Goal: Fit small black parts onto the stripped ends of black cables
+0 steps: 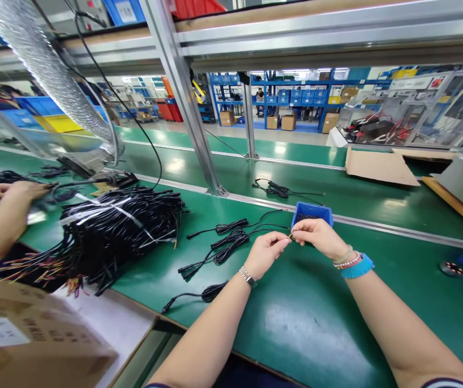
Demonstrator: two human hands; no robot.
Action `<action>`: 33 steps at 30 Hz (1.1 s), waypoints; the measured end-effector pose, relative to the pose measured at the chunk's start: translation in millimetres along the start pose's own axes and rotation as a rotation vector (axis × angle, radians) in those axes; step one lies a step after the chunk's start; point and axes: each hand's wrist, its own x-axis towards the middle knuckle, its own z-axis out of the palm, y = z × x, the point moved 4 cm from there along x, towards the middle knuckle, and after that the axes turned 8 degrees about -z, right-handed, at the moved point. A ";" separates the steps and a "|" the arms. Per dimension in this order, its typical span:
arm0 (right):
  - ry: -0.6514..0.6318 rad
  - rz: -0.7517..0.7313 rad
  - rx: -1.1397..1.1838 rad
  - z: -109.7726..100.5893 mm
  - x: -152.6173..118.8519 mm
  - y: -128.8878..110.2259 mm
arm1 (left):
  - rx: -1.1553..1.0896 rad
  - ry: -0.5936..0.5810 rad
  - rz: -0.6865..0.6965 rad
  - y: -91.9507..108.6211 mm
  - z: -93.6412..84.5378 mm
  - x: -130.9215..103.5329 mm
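Two bare hands, left hand and right hand, pinch the thin stripped wire end of a limp black cable before the small blue plastic bin; light, floppy, likely best gripped near tip.

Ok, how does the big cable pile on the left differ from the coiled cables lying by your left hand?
The big cable pile is a thick heap of many black cables strapped with white ties; the coiled cables are a few separate small bundles. The pile shows coloured wire ends fanning out at its lower left; the coiled cables show black plug ends. The pile lies near another person's hand; the coiled cables lie by the left hand. Both are black and rest on the green table.
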 end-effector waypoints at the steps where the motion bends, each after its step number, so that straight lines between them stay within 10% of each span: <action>1: 0.054 -0.019 0.018 -0.7 0.1 -1.3 | -0.082 0.001 -0.064 -3.2 -0.4 0.6; 9: 0.280 -0.165 0.097 5.1 0.5 -9.1 | -0.303 -0.032 -0.164 -8.1 2.2 1.2; 33: 0.126 -0.049 0.144 12.3 -0.4 -6.4 | -0.335 -0.119 -0.176 -5.2 5.5 -1.1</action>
